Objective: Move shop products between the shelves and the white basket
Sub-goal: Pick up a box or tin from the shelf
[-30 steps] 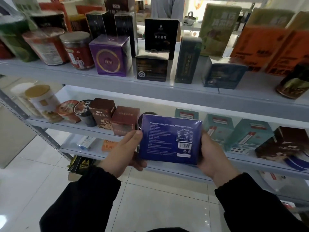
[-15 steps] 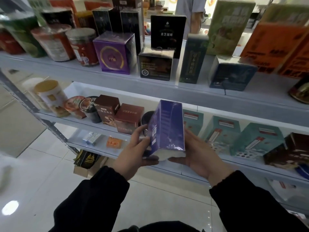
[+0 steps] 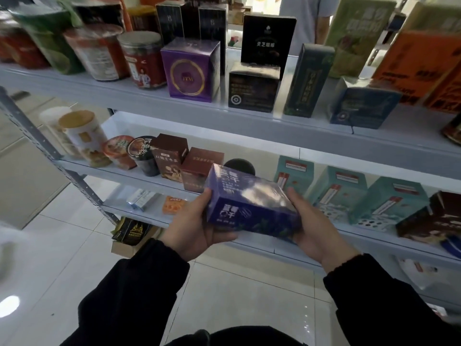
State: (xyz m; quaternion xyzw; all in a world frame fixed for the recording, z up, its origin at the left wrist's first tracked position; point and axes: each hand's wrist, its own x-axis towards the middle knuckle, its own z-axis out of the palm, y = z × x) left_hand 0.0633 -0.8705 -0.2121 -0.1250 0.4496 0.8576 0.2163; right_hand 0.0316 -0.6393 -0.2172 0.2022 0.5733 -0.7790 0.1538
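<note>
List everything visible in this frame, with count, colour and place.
held box: one, blue-purple, in front of the middle shelf
purple box: one, purple with gold ring, top shelf
black cube box: one, black, top shelf, right of purple box
red-labelled jar: one, silver lid, top shelf, left of purple box
teal boxes: three, teal, middle shelf, right
brown boxes: two, red-brown, middle shelf, left
canister: one, white, gold lid, middle shelf, far left
orange pack: one, orange, lower shelf
left hand, right hand: two, bare, black sleeves, gripping the held box's ends
</note>
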